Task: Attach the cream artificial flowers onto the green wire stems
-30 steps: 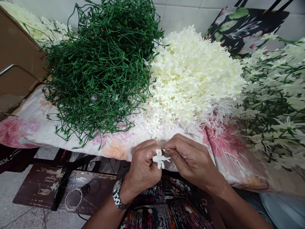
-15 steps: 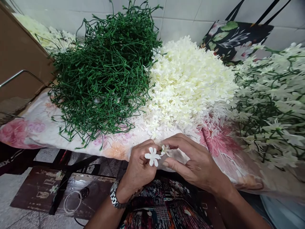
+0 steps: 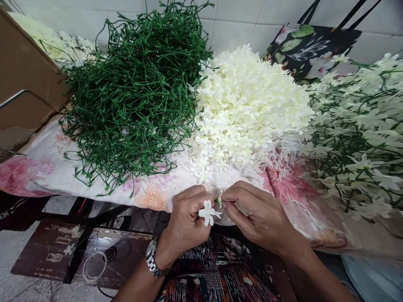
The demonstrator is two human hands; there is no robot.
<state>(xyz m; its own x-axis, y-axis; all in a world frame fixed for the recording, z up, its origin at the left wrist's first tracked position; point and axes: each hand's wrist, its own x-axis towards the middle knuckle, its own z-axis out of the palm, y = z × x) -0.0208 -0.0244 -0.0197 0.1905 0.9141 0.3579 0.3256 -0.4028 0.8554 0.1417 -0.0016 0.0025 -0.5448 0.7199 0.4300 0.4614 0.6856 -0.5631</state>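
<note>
My left hand (image 3: 185,220) is closed around a small white artificial flower (image 3: 208,212) at the near edge of a floral cloth (image 3: 40,170). My right hand (image 3: 258,214) pinches a tiny piece against that flower, fingertips meeting the left hand's; what it pinches is too small to name. Just beyond the hands lies a big heap of cream flower heads (image 3: 248,109). To its left rises a tangled mound of green plastic stems (image 3: 135,92). On the right lie stems with white flowers fitted on them (image 3: 362,134).
A brown cardboard box (image 3: 25,71) with a metal rod stands at the left. A dark floral bag (image 3: 308,48) leans on the tiled wall behind. A clear ring (image 3: 94,265) rests on a dark low board on the floor by my patterned lap (image 3: 220,277).
Half a second ago my hands were slightly apart with the flower out to the left; now the fingertips are together again at the flower. The view shifted a little.
</note>
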